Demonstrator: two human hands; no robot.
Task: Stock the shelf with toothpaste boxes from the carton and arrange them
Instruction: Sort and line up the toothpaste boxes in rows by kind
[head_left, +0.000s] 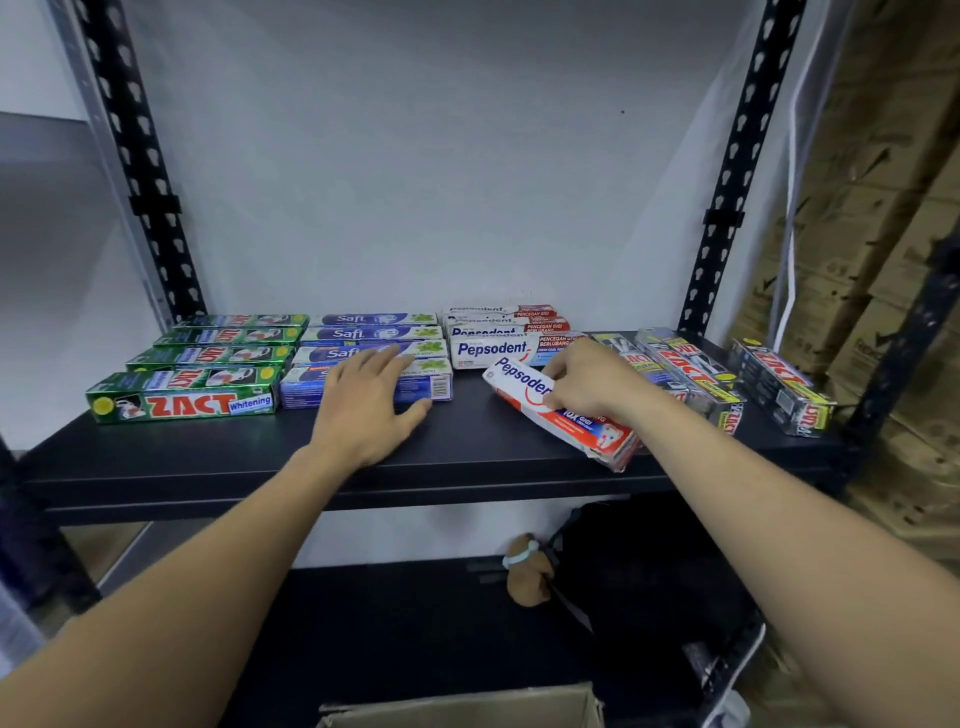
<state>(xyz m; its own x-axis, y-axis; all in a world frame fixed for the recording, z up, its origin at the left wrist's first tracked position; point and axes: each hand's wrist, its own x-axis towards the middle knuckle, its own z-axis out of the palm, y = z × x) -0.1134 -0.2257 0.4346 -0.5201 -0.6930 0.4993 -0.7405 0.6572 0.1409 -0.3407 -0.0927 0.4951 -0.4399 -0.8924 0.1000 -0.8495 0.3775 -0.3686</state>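
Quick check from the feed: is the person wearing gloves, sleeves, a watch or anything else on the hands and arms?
No. Both the left hand and right hand are bare, without gloves, rings or a watch. Both forearms are uncovered to the frame's bottom edge; no sleeve, band or marking shows.

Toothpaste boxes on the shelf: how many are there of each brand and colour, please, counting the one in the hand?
Green Zact boxes: 4
Blue Safi boxes: 4
White and red Pepsodent boxes: 5, one in the right hand
Black Zact boxes: 3 clearly visible
Total: 16
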